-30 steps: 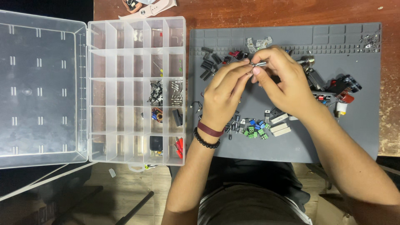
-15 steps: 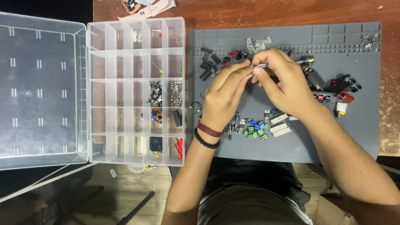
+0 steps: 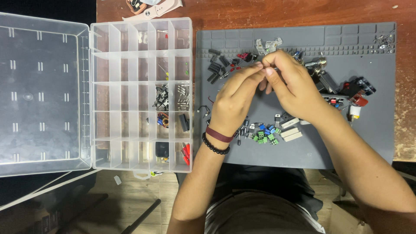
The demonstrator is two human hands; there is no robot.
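My left hand (image 3: 236, 97) and my right hand (image 3: 292, 84) meet over the grey work mat (image 3: 303, 151), fingertips pinched together on a small metal part (image 3: 265, 67) between them. The part is thin and mostly hidden by the fingers. Around the hands lie small electronic parts: black chips (image 3: 215, 67), green and blue terminal blocks (image 3: 265, 135), white blocks (image 3: 291, 132) and red and black pieces (image 3: 353, 93). A maroon band and a black bead bracelet circle my left wrist.
A clear plastic organiser box (image 3: 138, 43) stands open to the left of the mat, its lid (image 3: 41, 91) flat further left. A few of its compartments hold small parts. A pink watch strap (image 3: 151, 8) lies at the back of the wooden table (image 3: 281, 11).
Both hands stay together over the mat; the fingers have shifted slightly around the small part. Nothing else has moved.
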